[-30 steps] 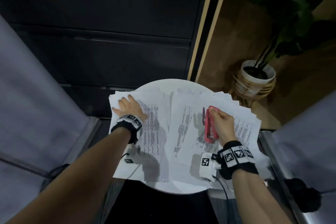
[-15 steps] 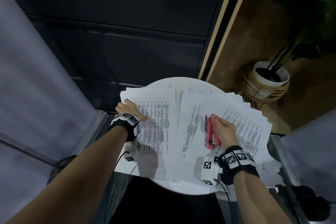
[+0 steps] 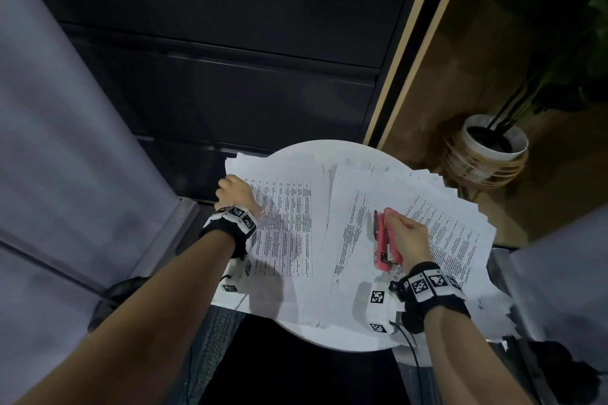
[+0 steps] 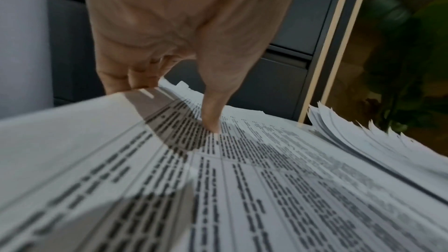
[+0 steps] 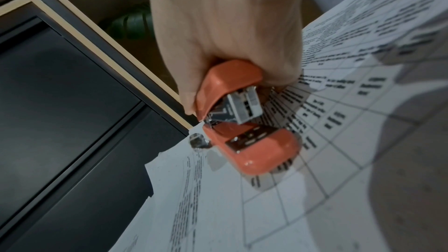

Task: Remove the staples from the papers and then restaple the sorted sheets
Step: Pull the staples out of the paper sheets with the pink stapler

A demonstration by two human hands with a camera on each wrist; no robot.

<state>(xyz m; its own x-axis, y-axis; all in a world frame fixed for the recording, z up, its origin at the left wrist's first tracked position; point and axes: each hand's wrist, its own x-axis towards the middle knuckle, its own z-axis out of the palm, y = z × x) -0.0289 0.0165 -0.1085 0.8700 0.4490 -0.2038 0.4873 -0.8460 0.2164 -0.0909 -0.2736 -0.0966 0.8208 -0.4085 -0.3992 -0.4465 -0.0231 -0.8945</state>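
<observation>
Pinching the left stack of papers (image 3: 283,217) at its far left edge, my left hand (image 3: 237,194) had fingers under and thumb on top; beside it, on the right stack (image 3: 437,233), my right hand (image 3: 406,237) gripped the red stapler (image 3: 385,245) over the round white table (image 3: 332,335).

Round white table (image 3: 332,337); potted plant (image 3: 493,144) far right; dark cabinet (image 3: 230,42) behind

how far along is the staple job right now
Loose sheets fanned across the round table suggest unstapling is largely done. In hand: the right hand grips the red stapler, the left hand pinches the left stack. No fresh staple is visible, so restapling remains.
</observation>
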